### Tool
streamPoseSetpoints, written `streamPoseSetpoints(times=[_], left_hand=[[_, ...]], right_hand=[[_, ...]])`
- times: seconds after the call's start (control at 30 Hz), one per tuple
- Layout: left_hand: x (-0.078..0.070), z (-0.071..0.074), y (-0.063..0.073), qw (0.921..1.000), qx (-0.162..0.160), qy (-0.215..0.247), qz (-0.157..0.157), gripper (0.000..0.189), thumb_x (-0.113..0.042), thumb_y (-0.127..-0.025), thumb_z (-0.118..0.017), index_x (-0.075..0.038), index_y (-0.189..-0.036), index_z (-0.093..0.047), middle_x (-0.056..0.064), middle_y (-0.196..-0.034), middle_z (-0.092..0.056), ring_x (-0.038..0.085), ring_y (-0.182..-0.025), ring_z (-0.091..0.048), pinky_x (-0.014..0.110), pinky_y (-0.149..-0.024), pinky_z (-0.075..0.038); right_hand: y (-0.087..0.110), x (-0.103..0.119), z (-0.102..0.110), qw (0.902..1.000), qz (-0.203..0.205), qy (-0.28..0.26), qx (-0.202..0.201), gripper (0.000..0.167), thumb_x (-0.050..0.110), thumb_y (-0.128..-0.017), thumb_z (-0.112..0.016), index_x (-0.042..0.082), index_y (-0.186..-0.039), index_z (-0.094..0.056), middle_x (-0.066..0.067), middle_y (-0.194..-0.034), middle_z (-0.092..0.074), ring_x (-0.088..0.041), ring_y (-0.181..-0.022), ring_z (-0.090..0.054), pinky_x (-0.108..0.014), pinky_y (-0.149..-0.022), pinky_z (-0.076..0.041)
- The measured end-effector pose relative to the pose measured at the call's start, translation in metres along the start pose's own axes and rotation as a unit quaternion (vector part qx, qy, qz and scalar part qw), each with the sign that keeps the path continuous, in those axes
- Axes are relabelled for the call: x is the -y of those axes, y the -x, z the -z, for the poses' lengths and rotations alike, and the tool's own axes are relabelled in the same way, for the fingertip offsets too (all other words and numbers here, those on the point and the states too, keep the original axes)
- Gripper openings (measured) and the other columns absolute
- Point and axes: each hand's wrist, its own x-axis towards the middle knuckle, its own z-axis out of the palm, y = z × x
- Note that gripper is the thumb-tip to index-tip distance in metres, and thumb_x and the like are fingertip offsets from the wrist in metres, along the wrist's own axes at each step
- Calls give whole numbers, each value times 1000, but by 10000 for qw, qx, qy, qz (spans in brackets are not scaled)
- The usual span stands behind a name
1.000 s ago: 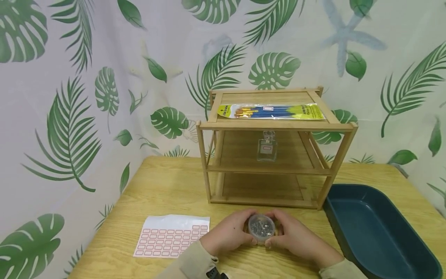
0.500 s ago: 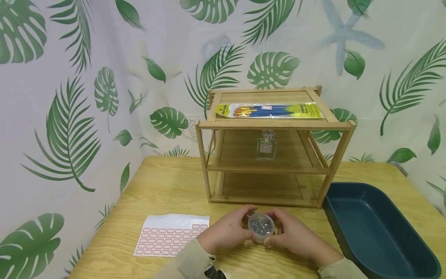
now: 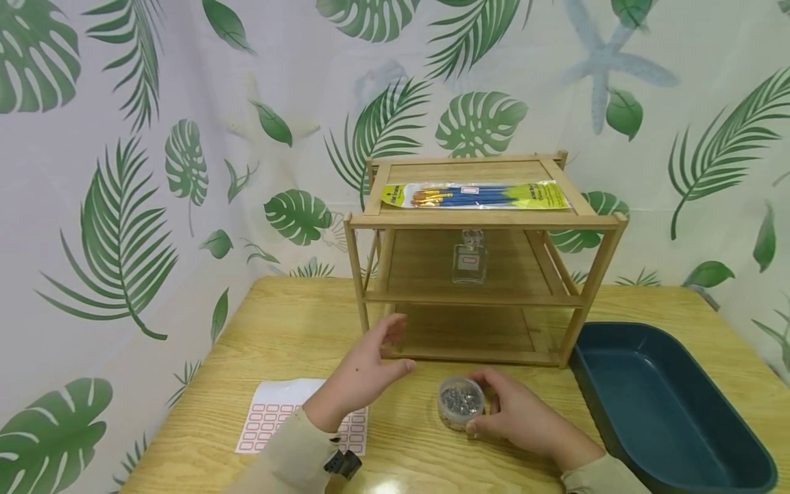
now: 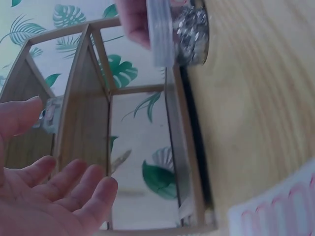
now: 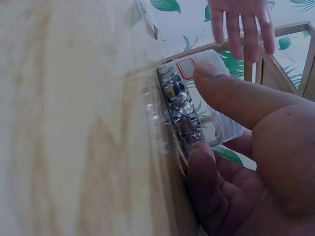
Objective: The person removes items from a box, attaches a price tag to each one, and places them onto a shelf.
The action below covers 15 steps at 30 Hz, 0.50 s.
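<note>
A clear round tub (image 3: 461,402) with small shiny silvery pieces in it stands on the table in front of the rack. My right hand (image 3: 524,418) holds it from the right, thumb and fingers around its side. In the right wrist view, a red-bordered label (image 5: 186,69) is stuck on the tub's wall near the thumb. To the left, my left hand (image 3: 364,367) is in the air with fingers spread apart and nothing in it, before the rack's lower left corner. Partly beneath that forearm lies a white sheet of red-bordered labels (image 3: 262,418).
A three-level wooden rack (image 3: 481,219) stands behind the hands. On its top lies a packet of blue paintbrushes (image 3: 475,196); a glass perfume bottle (image 3: 470,261) with a label stands on the middle shelf. A dark teal tray (image 3: 673,405) sits at the right.
My left hand has let go of the tub and moved up and left, over the label sheet's right side. The right hand keeps its hold on the tub at nearly the same spot.
</note>
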Motion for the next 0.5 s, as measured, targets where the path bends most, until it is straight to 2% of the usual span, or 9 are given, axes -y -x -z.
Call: streamPoseSetpoints(times=[0.2,0.37,0.5], left_hand=[[-10,28,6,9973,-710,-88,-159,68,-18,-95,-72,-18,-154,-38,1,-149,-48,22,-134,-47,49,-108,-40],[-17,48,6,9897,-1358,-39,-460,64,-12,-95,-71,-14,-151,-40,7,-144,-51,22,-130,-49,47,-107,-42],[-18,60,4,9827,-1734,29,-655,64,-10,-95,-70,-12,-151,-38,9,-142,-50,24,-130,-49,46,-107,-42]], right_hand=[[0,0,1,10000,28,-52,37,73,34,-80,-88,8,-139,-53,-7,-121,-61,-22,-68,-52,-33,-54,-49],[0,-1,1,10000,-24,-21,29,73,37,-80,-87,9,-138,-53,-6,-121,-61,-22,-68,-52,-33,-53,-49],[0,-2,0,10000,-19,17,20,74,39,-80,-87,9,-138,-53,-6,-122,-61,-22,-68,-53,-34,-54,-50]])
